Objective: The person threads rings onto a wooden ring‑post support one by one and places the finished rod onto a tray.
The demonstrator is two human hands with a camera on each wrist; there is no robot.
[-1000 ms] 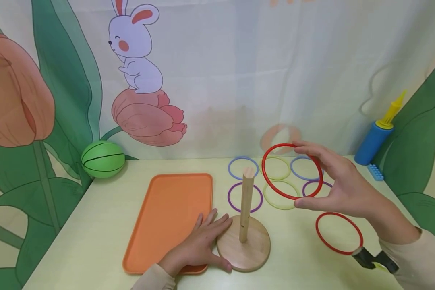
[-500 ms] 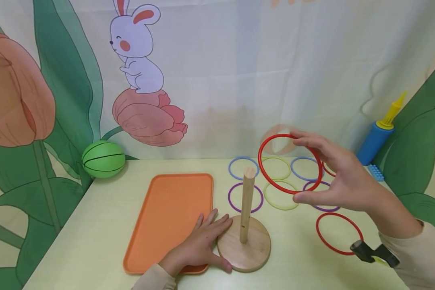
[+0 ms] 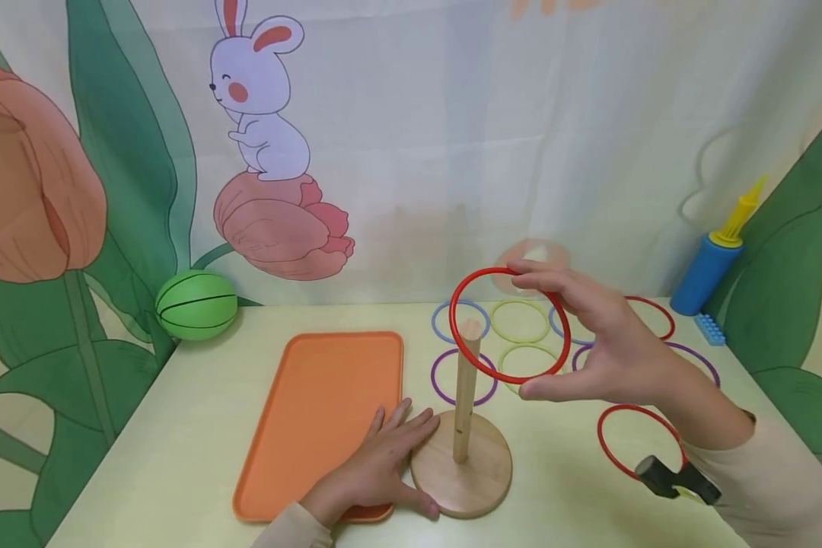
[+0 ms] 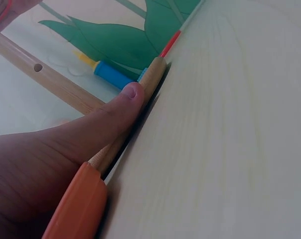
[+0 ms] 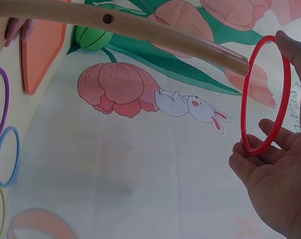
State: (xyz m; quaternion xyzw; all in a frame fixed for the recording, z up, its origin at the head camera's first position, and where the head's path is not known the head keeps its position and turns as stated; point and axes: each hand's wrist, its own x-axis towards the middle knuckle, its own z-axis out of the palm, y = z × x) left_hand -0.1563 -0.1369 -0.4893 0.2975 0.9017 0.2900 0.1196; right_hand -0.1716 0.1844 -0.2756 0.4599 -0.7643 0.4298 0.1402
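My right hand (image 3: 603, 335) pinches a red ring (image 3: 453, 312) between thumb and fingertips, tilted, at the height of the top of a wooden peg (image 3: 463, 411). In the right wrist view the peg's end meets the ring's (image 5: 287, 79) near rim; whether it passes through, I cannot tell. The peg stands upright on a round wooden base (image 3: 482, 487). My left hand (image 3: 383, 460) lies with spread fingers against the base's left edge and over the tray's right edge. In the left wrist view its thumb (image 4: 115, 112) touches the base's rim.
An orange tray (image 3: 315, 403) lies left of the base. Several rings lie flat behind and to the right, among them a purple ring (image 3: 434, 378) and a red ring (image 3: 600, 435). A green ball (image 3: 196, 304), a blue pump (image 3: 705, 270) and a blue block (image 3: 710, 329) stand farther back.
My right hand with the red ring rose slightly, then moved left and a little down, so the ring now overlaps the peg's top in the head view. The left hand has stayed on the base.
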